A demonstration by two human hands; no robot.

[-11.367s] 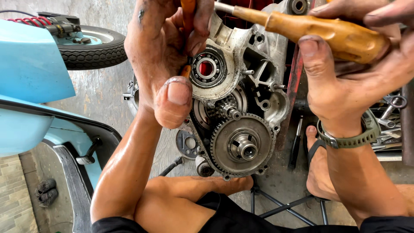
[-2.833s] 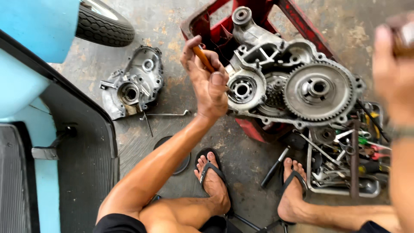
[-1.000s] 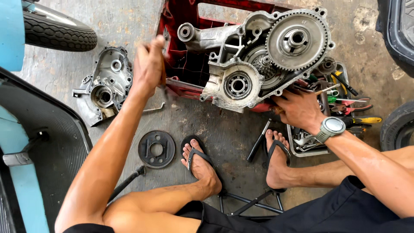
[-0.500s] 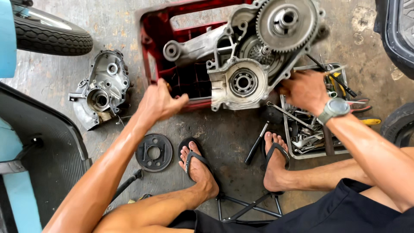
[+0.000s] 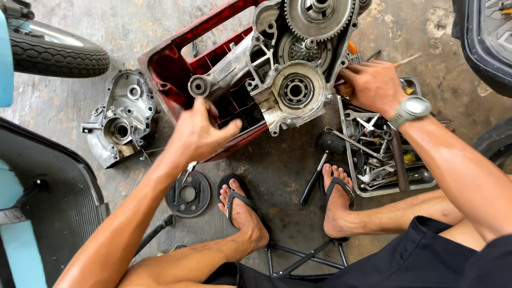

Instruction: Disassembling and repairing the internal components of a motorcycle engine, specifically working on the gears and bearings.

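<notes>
- Nearest us, our feet in flip-flops rest on the concrete floor (image 5: 277, 170), a round dark disc (image 5: 188, 193) beside the left one.
- Our left hand (image 5: 200, 132) hovers spread wide and empty over the red crate (image 5: 169, 64).
- Our right hand (image 5: 370, 85), wristwatch on, reaches into the tool tray (image 5: 373, 189); whether it grips anything, we cannot tell.
- Farther, the engine case (image 5: 290, 88) leans on the crate, with a loose cover (image 5: 121, 125) lying to its left.

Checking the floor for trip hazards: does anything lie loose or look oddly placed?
Yes. A dark round plate and a black-handled tool lie loose on the concrete beside the sandalled feet, outside the tool tray. The engine case rests tilted on a red crate.
</notes>
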